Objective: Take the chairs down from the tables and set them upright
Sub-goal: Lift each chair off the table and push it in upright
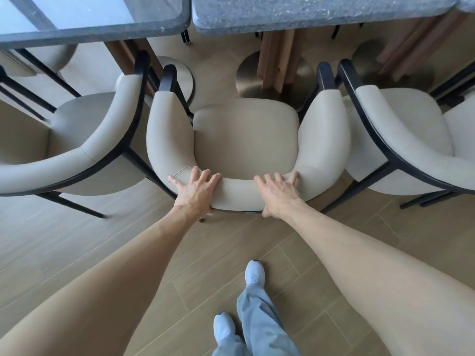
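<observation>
A cream padded chair (245, 134) with a black frame stands upright on the floor, facing the tables. My left hand (195, 192) rests on the left part of its curved backrest with fingers spread and straight, the thumb down behind the rest. On the right part of the same backrest lies my right hand (279, 195), also with fingers spread. Two matching chairs stand upright beside it, one on the left (84, 129) and one on the right (403, 140), each nearly touching the middle chair's arms.
Two grey stone-topped tables (97, 32) (308, 19) stand side by side at the top, on wooden pedestals with round metal bases (250, 75). Wood-plank floor lies below, where my feet (254, 274) stand behind the chair.
</observation>
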